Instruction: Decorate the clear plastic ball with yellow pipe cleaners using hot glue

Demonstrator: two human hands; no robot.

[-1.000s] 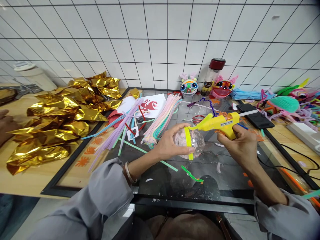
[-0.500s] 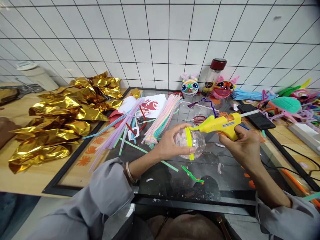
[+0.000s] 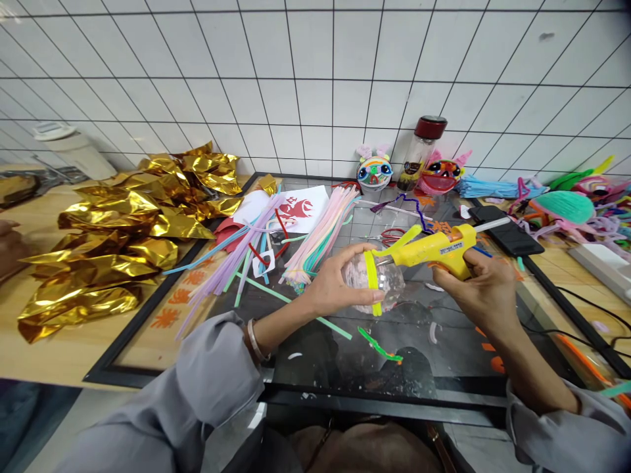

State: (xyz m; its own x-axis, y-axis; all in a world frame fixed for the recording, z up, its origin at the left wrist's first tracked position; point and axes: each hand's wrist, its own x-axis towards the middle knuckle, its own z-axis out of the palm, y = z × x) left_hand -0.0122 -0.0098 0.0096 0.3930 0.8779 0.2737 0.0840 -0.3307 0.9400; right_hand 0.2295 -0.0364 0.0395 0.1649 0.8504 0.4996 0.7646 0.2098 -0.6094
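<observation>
My left hand (image 3: pixel 340 282) is closed around a clear plastic ball (image 3: pixel 392 286), thumb in front and fingers over the top. A yellow pipe cleaner (image 3: pixel 373 279) wraps the ball's middle, and its loose end (image 3: pixel 407 236) sticks out to the upper right. In my right hand (image 3: pixel 480 286) is a yellow hot glue gun (image 3: pixel 434 249) with a pale glue stick (image 3: pixel 493 225) out of its back. The gun's nozzle points left at the ball, close beside the yellow band; whether it touches I cannot tell.
Bundles of pastel pipe cleaners (image 3: pixel 323 236) lie behind my left hand. Crumpled gold foil (image 3: pixel 133 230) covers the left side. At the back stand a decorated ball (image 3: pixel 374 171) and a jar (image 3: pixel 419 151). A phone (image 3: pixel 507 230) and a cable (image 3: pixel 591 335) lie on the right.
The glue gun's nozzle has come a little lower against the ball, and the loose yellow end now shows apart above it. My left hand stays in place.
</observation>
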